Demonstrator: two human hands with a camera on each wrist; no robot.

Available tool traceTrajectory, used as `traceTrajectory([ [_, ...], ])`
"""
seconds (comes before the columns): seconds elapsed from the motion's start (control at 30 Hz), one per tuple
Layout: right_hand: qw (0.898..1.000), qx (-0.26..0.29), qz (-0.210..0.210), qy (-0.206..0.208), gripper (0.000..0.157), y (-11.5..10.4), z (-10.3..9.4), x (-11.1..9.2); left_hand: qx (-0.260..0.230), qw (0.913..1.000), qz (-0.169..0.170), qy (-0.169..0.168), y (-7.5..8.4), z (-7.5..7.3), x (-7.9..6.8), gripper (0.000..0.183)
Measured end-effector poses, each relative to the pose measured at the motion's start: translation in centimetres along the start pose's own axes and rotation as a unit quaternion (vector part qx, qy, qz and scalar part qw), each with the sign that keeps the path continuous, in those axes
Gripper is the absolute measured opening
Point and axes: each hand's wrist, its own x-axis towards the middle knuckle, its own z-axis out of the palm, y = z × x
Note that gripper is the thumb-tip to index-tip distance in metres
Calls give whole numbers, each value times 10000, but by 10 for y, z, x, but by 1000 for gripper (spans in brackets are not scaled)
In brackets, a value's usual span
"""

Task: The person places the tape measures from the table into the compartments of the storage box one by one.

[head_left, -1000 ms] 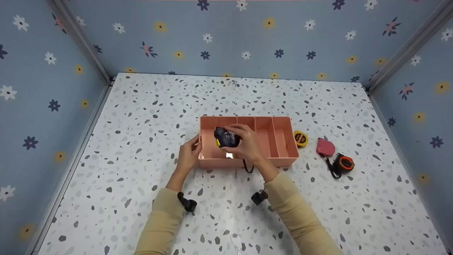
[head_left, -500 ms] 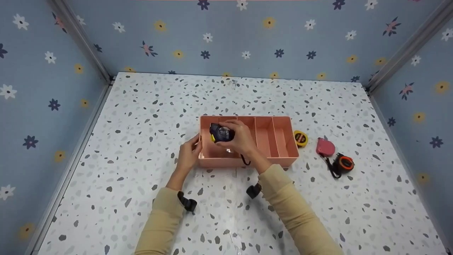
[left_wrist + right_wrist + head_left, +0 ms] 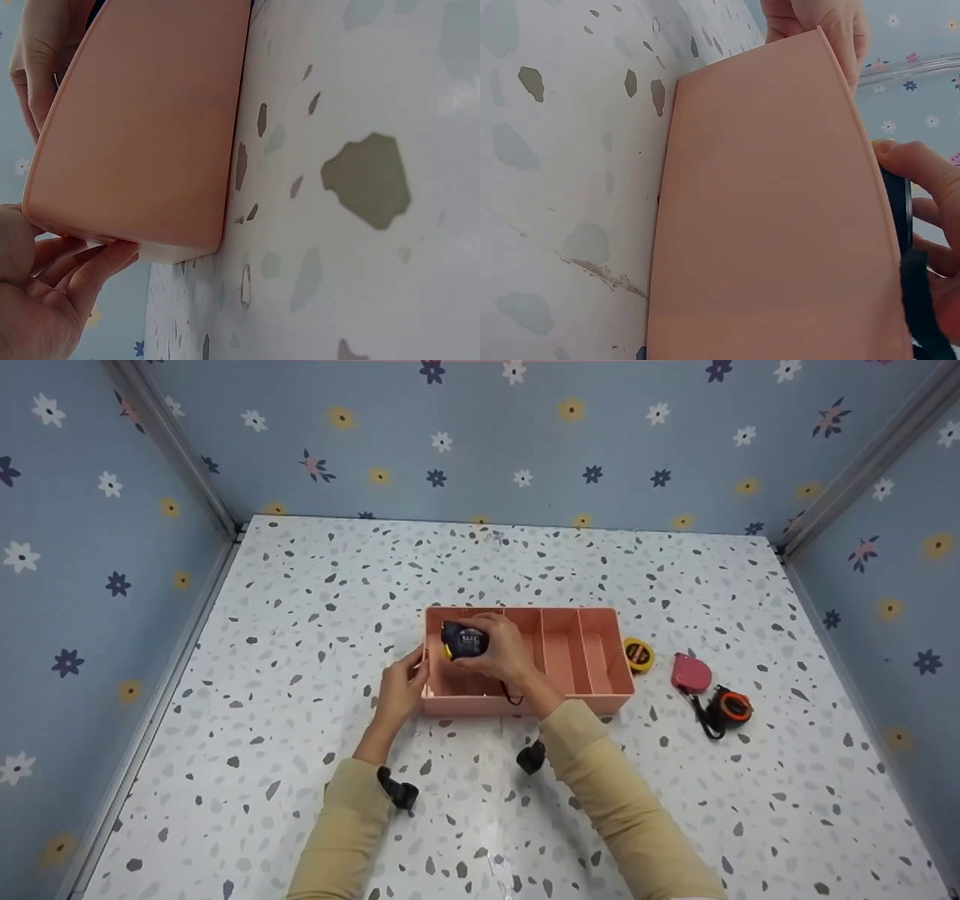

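My right hand [image 3: 502, 649] grips a dark blue tape measure [image 3: 465, 642] with a yellow button and pale "5m" lettering. It is over the wide left part of a salmon-pink divided box [image 3: 525, 706], with its black wrist strap hanging across the front rim. In the right wrist view the tape measure's dark edge [image 3: 896, 202] shows just behind the box's rim, thumb on its end. Fingers of my left hand [image 3: 399, 688] rest against the outside of the box's left end; the left wrist view shows fingertips [image 3: 120, 255] touching that end wall.
Right of the box lie a yellow tape measure [image 3: 638, 655] close to its end, a pink one [image 3: 691, 673] and a black-and-orange one [image 3: 729, 709] with a strap. The speckled white tabletop [image 3: 300, 607] is bounded by flowered blue walls [image 3: 480, 442].
My right hand has moved the dark blue tape measure leftward and lower into the box's left part, turning it slightly. The left hand and the box stay in place.
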Motion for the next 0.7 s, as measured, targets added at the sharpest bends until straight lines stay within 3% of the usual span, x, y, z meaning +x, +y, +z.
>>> traceTrajectory([
  [0.3, 10000, 53, 32, -32, 57, 1, 7, 5, -172, 9995, 219, 126, -3, 1, 0, 38],
  [0.7, 9992, 196, 350, -51, 57, -1, 18, 10, -102, 9996, 176, 169, -3, 2, 0, 38],
])
